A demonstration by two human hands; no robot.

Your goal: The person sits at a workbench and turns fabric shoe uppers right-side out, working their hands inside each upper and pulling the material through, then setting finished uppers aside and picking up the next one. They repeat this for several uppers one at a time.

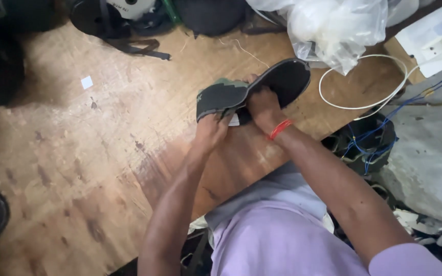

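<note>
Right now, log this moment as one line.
left hand: grips camouflage piece | right hand: presses dark sole | surface: wooden table

Worn wooden surface (78,153) fills the left and centre of the frame, stained and scuffed, with a small white paper scrap (86,82) at upper left. Clear plastic bags (338,25) and a looped white cable (364,82) lie at upper right, dark gear along the top edge. Grey concrete floor (431,163) shows at right, crossed by blue wires (379,133).
</note>
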